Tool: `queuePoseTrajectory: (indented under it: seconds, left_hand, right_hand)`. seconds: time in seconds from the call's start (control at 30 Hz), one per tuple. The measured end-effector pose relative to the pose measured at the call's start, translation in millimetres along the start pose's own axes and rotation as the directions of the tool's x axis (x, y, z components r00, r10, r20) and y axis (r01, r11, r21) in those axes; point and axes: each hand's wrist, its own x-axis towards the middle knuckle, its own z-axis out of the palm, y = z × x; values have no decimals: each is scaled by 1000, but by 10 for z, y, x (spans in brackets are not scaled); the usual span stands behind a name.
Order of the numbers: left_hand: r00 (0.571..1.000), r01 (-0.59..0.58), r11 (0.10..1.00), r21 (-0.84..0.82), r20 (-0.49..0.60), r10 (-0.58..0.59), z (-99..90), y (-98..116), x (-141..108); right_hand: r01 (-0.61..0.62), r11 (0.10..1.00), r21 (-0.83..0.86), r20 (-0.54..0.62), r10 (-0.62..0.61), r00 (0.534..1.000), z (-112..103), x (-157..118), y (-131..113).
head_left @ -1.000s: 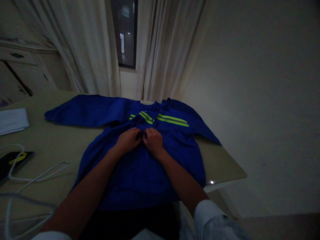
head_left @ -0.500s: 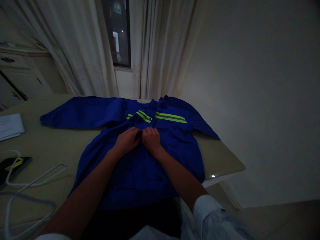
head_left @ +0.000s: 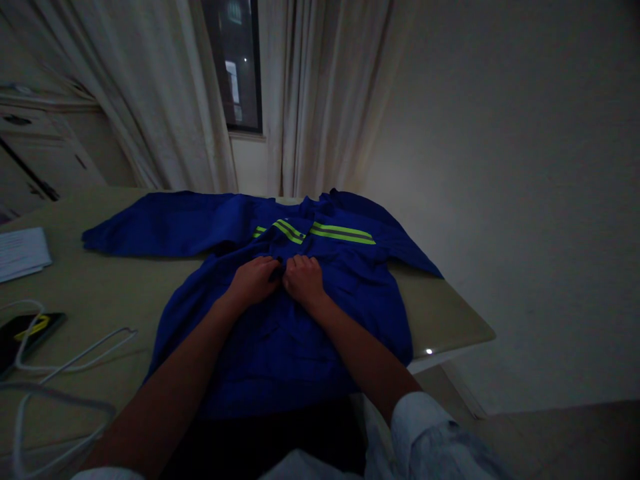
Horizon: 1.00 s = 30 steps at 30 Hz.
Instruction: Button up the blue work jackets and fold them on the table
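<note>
Looking down on a blue jacket (head_left: pixel 353 287), spread face up over the table (head_left: pixel 125 290), directly under both hands. Runs lengthwise straight ahead, collar toward the far edge, hem toward the near one. Reaches out flat to the left with a long sleeve (head_left: pixel 165 225); slants down toward the right-hand table edge with an opposite sleeve (head_left: pixel 393 235).

Judged to turn on the front opening (head_left: pixel 302 237), in line with the narrow gap between left hand (head_left: pixel 254 280) and right hand (head_left: pixel 304 279). Met there from both sides, just nearer than the lime stripes (head_left: pixel 343 233). Equally close for either; no reach called for.

Reads as pinched on cloth in both hands, fingers curled in, just beside each other. Cannot tell the exact hold at the fingertips: hidden, dim.

On writing: can make out print on papers (head_left: pixel 23 253) at far left, too small to read. Shows a yellow mark (head_left: pixel 43 322) on a black flat object (head_left: pixel 10 340) beside a white cable (head_left: pixel 60 393); not legible. Offers no readable brand or label on the jacket.
</note>
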Motion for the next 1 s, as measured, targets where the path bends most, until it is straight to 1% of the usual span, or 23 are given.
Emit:
queuePoseTrajectory:
  seconds: [0.13, 0.23, 0.33, 0.53, 0.67, 0.87, 0.93, 1.0]
  left_hand:
    - [1000, 1, 1000, 0, -9, -1, -29, 21, -9]
    - [998, -42, 999, 6, -46, 42, -27, 42, -11]
    - [994, -69, 997, 37, -78, 72, -23, 48, -12]
    - [996, -31, 998, 64, -76, 36, -48, 31, -19]
    - [996, -43, 995, 87, -69, 49, -29, 34, -22]
    - [984, -144, 978, 151, -80, 157, 9, 32, -29]
    - [982, -157, 977, 144, -87, 171, 17, 19, -29]
    - [983, -149, 981, 125, -92, 161, 31, -1, -26]
  right_hand:
    - [-28, 999, 24, 14, 27, 1000, -27, -16, -3]
    - [-36, 999, 19, 29, 36, 999, -31, -27, -16]
    - [-15, 1000, 13, 29, 15, 999, -41, -37, -36]
    - [-56, 998, 22, -50, 57, 997, -93, -52, -33]
    - [-34, 999, 18, -16, 34, 999, -87, -48, -22]
    - [-46, 999, 9, 13, 46, 999, -78, -35, -41]
    - [-39, 999, 23, 40, 39, 998, -90, -31, -34]
    - [-23, 997, 68, 92, 16, 996, -100, -28, -11]
